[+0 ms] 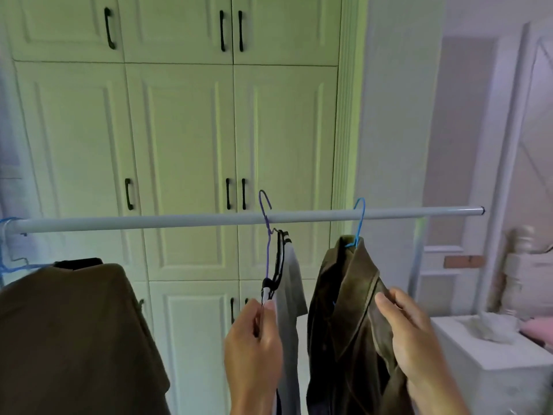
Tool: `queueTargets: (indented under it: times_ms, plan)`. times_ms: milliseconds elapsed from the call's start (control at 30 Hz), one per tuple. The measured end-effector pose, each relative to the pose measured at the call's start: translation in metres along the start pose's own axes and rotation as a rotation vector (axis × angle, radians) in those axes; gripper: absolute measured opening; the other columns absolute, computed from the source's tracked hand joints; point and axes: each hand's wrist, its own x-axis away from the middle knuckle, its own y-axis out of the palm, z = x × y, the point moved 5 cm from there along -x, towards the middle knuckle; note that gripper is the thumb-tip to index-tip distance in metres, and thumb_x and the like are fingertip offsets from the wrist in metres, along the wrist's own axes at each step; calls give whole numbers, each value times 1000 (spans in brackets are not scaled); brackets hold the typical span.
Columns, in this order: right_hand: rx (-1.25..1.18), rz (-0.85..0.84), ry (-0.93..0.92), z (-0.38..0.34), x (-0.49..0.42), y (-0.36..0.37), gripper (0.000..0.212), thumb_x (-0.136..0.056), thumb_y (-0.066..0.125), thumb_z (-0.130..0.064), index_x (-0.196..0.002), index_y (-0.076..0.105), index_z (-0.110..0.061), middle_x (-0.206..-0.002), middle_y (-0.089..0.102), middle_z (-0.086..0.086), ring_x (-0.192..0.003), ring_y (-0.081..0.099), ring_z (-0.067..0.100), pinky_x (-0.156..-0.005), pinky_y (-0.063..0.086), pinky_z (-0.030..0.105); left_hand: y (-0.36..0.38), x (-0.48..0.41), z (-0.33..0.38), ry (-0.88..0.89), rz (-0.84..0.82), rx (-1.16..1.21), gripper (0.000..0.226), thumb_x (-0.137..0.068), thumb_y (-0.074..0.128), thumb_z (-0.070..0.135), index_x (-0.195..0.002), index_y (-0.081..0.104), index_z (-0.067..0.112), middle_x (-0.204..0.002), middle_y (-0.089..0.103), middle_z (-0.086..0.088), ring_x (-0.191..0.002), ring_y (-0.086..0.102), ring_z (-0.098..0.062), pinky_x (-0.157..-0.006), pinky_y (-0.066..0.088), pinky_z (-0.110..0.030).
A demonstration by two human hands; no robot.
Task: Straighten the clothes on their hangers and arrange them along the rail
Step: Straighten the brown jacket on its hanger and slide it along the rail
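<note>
A pale grey rail (179, 221) runs across the view. A purple hanger (267, 232) hooks over its middle and carries a grey garment (288, 295) with black trim. My left hand (254, 348) pinches the lower end of that hanger. To the right a blue hanger (359, 223) holds an olive-brown jacket (338, 324). My right hand (410, 339) grips the jacket's right shoulder edge, thumb on top. At the far left a brown garment (74, 339) hangs from another blue hanger (12, 259).
White wardrobe doors (179, 130) with black handles stand close behind the rail. The rail's free end (481, 210) is at the right. A white cabinet (493, 354) sits low at the right, with a pale wall and shelving behind it.
</note>
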Motion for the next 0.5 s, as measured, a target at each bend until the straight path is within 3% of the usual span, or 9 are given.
queueTargets:
  times_ms: [100, 133, 167, 200, 267, 300, 400, 500]
  plan:
    - [-27, 32, 25, -6, -6, -16, 85, -60, 82, -77, -80, 52, 0, -77, 48, 22, -74, 44, 36, -62, 34, 40, 22, 8, 3, -4, -12, 16, 46, -102, 56, 26, -64, 32, 16, -52, 32, 5, -49, 29, -8, -52, 28, -26]
    - [-45, 66, 28, -7, -7, -23, 75, -73, 81, -66, -75, 32, -9, -82, 53, 35, -74, 50, 49, -67, 45, 47, 28, 11, 4, -2, -14, 20, 46, -102, 56, 26, -64, 32, 15, -53, 31, 5, -50, 28, -8, -51, 27, -25]
    - [-56, 87, 23, -7, -8, -32, 64, -84, 78, -55, -117, 49, -9, -93, 55, 44, -80, 51, 62, -77, 50, 58, 38, 16, 5, 1, -15, 21, 45, -102, 56, 26, -65, 33, 13, -53, 31, 5, -50, 28, -8, -50, 26, -24]
    - [-57, 90, 27, -5, -11, -40, 62, -84, 78, -55, -96, 61, 4, -97, 58, 43, -82, 50, 63, -81, 50, 59, 45, 20, 5, 1, -13, 20, 45, -102, 56, 26, -66, 34, 12, -53, 31, 5, -50, 28, -8, -49, 25, -24]
    - [-10, 19, 16, -1, -16, -45, 96, -61, 80, -77, -96, 54, 7, -88, 57, 21, -78, 49, 36, -75, 39, 45, 56, 26, 5, -3, -10, 22, 44, -102, 56, 26, -67, 36, 11, -54, 32, 4, -51, 29, -7, -50, 26, -25]
    - [-6, -4, 16, 2, -19, -50, 102, -53, 80, -83, -95, 52, 6, -87, 53, 15, -80, 45, 30, -74, 34, 43, 62, 29, 6, -4, -12, 15, 44, -102, 55, 27, -66, 36, 13, -54, 32, 4, -51, 29, -8, -50, 26, -25]
    - [-2, -10, 27, 7, -26, -64, 102, -47, 79, -86, -87, 49, 4, -80, 47, 14, -78, 41, 28, -65, 27, 39, 78, 35, 2, -13, -23, -17, 43, -102, 55, 29, -66, 36, 15, -54, 33, 4, -51, 30, -9, -53, 29, -28]
    - [-22, -27, 25, 3, -29, -73, 96, -52, 82, -80, -85, 49, 3, -80, 48, 12, -78, 43, 26, -67, 29, 38, 91, 40, -3, -25, -34, -43, 42, -102, 55, 32, -67, 36, 19, -54, 34, 5, -51, 31, -9, -54, 30, -28]
